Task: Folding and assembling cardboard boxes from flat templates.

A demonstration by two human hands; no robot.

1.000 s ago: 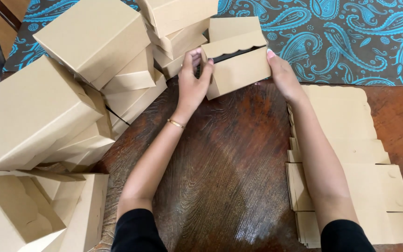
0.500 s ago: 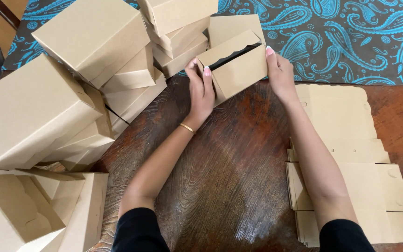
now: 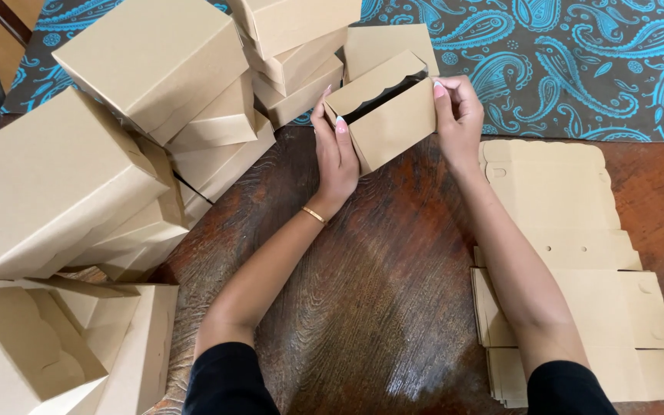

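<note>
A: Where's the small kraft box (image 3: pixel 386 115) rn?

B: Tilted, raised off the wooden table (image 3: pixel 363 307), left of the flat cardboard blanks (image 3: pixel 570 253).

A: Hands?

B: Left hand (image 3: pixel 336 150) & right hand (image 3: pixel 459 115) apart, clamped on opposite ends. Lid slightly ajar.

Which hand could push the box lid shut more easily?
Probably the right hand: its fingertips already rest at the top corner of the small cardboard box, beside the lid's open gap. The left hand braces the box's side.

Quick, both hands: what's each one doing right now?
Left hand: closed on the left end of the small brown cardboard box.
Right hand: closed on its right end.
</note>
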